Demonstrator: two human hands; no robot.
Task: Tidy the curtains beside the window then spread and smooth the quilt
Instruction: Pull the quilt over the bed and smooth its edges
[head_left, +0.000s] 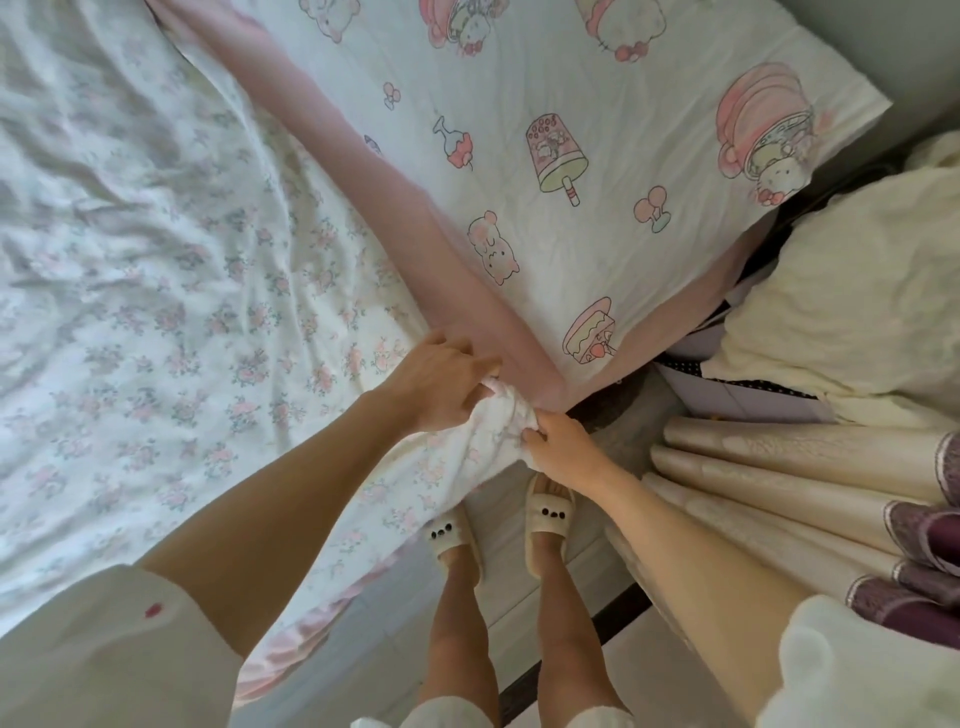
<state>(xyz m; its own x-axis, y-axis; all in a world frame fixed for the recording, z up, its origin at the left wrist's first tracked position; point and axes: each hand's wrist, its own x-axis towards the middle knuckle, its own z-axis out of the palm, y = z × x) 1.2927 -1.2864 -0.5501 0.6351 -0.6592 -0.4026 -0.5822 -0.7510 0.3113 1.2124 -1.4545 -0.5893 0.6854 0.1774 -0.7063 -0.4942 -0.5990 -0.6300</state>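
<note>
A white quilt (156, 270) with small pink flowers lies wrinkled over the left of the bed. Its near corner is bunched at the bed's corner. My left hand (441, 382) grips the top of that bunched corner. My right hand (558, 441) pinches the same corner from the right side, just over the bed's edge. Cream curtains (779, 478) with a purple patterned hem hang in folds at the right, beside my right forearm.
A white sheet (571, 130) with pink cartoon prints and a pink border covers the right of the bed. A pale cream bundle (841, 312) sits on dark-dotted items at the far right. My feet in cream slippers (550, 519) stand on the floor by the bed's corner.
</note>
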